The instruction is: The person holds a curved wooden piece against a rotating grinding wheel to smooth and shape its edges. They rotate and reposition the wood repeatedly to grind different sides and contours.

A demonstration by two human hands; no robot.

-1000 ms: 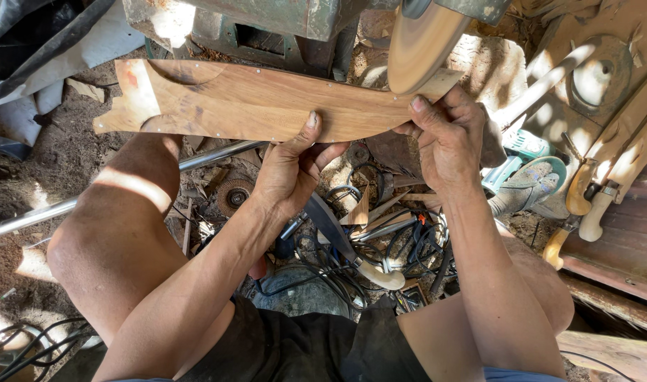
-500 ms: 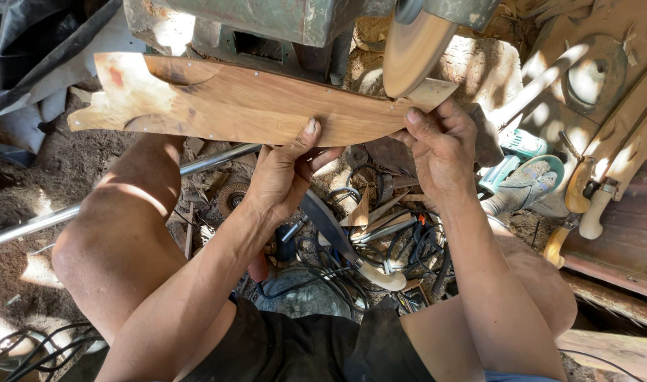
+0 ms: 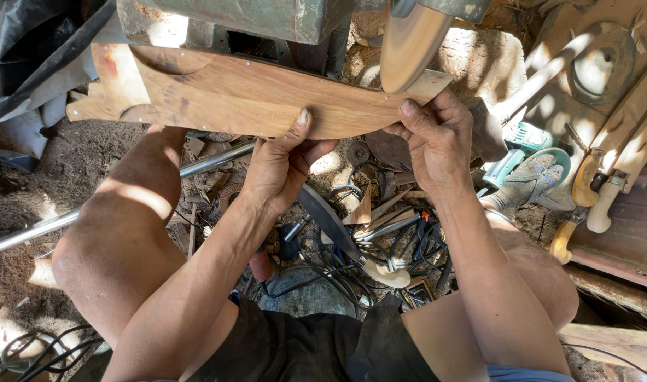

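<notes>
Two hands, left hand [image 3: 281, 166], right hand [image 3: 436, 141], gripping wooden board [image 3: 246, 99], against sanding disc [image 3: 408, 42]

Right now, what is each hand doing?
Left hand: closed on the long curved brown wooden board.
Right hand: closed on the same board's right end.

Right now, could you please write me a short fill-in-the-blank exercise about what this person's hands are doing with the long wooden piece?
1. Both hands grip the long, flat, curved brown wooden board along its ____ edge.
2. The right hand holds the board's end against the round tan ____.
3. The left hand has its ____ pressed flat on the board's face.
4. On the ground beneath the hands lies a long shiny metal ____.

Missing words: lower; sanding disc; thumb; rod
</notes>
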